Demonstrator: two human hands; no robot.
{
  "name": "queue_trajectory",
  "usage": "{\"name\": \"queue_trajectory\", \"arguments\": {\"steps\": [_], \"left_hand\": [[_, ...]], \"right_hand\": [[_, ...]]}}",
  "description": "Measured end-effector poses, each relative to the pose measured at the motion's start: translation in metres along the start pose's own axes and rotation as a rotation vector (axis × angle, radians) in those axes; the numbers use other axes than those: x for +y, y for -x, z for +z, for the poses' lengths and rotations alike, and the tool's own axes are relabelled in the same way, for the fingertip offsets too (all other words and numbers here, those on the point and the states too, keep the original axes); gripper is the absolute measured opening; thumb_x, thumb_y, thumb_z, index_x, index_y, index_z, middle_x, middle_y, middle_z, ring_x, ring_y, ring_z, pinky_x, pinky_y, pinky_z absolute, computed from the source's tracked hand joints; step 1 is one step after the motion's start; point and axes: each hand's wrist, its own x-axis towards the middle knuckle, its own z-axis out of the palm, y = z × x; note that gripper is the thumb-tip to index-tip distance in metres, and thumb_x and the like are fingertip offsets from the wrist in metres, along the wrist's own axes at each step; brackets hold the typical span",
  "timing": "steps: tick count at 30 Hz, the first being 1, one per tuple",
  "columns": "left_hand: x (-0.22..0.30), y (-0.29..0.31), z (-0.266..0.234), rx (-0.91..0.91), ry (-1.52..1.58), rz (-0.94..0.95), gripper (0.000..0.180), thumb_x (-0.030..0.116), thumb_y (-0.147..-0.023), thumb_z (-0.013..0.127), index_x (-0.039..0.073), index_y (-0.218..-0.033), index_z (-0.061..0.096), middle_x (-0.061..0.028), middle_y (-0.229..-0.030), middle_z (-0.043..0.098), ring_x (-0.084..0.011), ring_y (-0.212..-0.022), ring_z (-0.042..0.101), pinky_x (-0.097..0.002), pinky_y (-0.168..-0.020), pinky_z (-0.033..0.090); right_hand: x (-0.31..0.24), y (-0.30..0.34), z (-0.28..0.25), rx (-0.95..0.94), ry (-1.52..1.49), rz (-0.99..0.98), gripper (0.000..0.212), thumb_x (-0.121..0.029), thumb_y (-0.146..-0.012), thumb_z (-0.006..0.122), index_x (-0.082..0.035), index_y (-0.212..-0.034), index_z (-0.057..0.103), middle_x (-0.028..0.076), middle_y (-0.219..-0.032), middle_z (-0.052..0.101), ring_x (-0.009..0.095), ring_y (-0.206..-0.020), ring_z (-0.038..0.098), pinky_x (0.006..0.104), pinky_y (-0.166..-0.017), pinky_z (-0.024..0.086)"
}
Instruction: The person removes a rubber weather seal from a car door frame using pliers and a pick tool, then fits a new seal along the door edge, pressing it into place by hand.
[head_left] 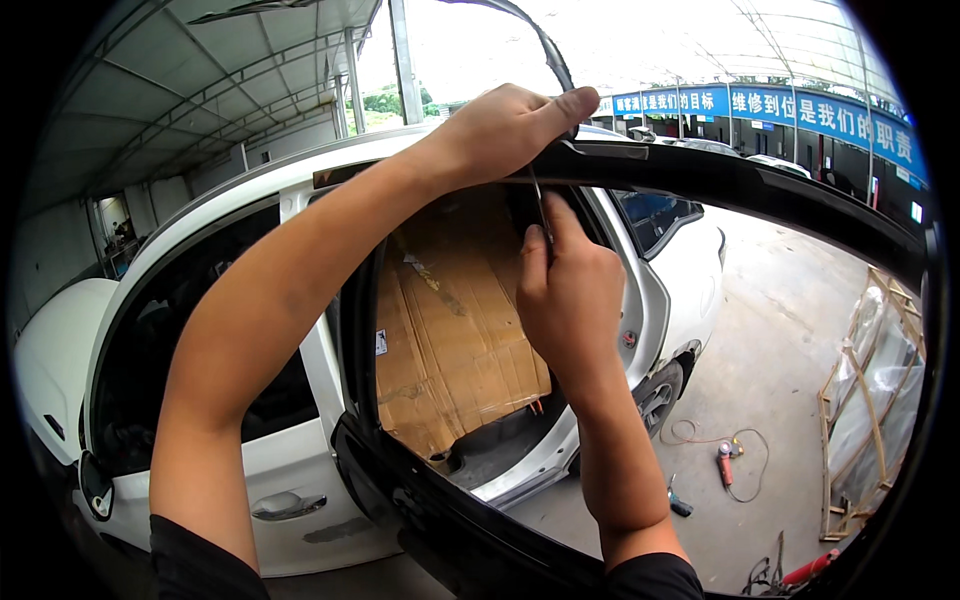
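Observation:
My left hand (505, 130) is closed at the top of a black door window frame (740, 185). A long black strip (548, 52), likely rubber trim, rises from that hand and curves up out of view. Lower down, my right hand (575, 290) pinches a thin dark blade-like piece (537, 195), which stands upright just under the frame's top bar. Whether this piece joins the black strip cannot be made out. The fingers of my left hand are partly hidden behind the frame.
Beyond the frame stands a white car (310, 380), with brown cardboard (460, 330) filling its door opening. On the floor at right lie a red tool (725, 465) with a hose and a dark power tool (679, 503). A wooden crate (870, 400) with plastic wrap leans farther right.

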Motion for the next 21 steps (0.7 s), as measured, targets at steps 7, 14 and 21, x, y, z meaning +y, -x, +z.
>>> {"name": "queue_trajectory", "arguments": {"steps": [7, 14, 21], "left_hand": [[0.003, -0.012, -0.008, -0.005, -0.121, 0.121, 0.066, 0.053, -0.095, 0.038, 0.000, -0.061, 0.060, -0.0068, -0.055, 0.047, -0.0174, -0.055, 0.044, -0.0349, -0.061, 0.039], [0.003, -0.024, -0.001, 0.029, -0.198, 0.178, 0.057, 0.043, -0.097, 0.038, -0.005, -0.081, 0.064, -0.0232, -0.078, 0.064, -0.0308, -0.074, 0.059, -0.0390, -0.079, 0.047], [0.010, -0.021, -0.003, -0.009, -0.117, 0.053, 0.049, 0.036, -0.092, 0.043, -0.005, -0.070, 0.059, -0.0139, -0.066, 0.056, -0.0207, -0.063, 0.050, -0.0344, -0.068, 0.045]], "right_hand": [[-0.010, -0.029, -0.028, -0.131, 0.282, -0.153, 0.027, -0.013, -0.086, 0.055, -0.003, -0.107, 0.067, 0.022, -0.071, 0.065, 0.037, -0.065, 0.067, 0.0456, -0.063, 0.053], [-0.005, -0.032, -0.050, -0.192, 0.046, -0.046, 0.027, -0.009, -0.084, 0.055, -0.004, -0.107, 0.068, 0.022, -0.077, 0.065, 0.038, -0.070, 0.065, 0.0426, -0.065, 0.051], [0.021, -0.026, 0.016, -0.075, 0.036, -0.085, 0.015, -0.012, -0.083, 0.059, -0.005, -0.093, 0.068, 0.020, -0.069, 0.063, 0.038, -0.069, 0.064, 0.0462, -0.063, 0.051]]}}
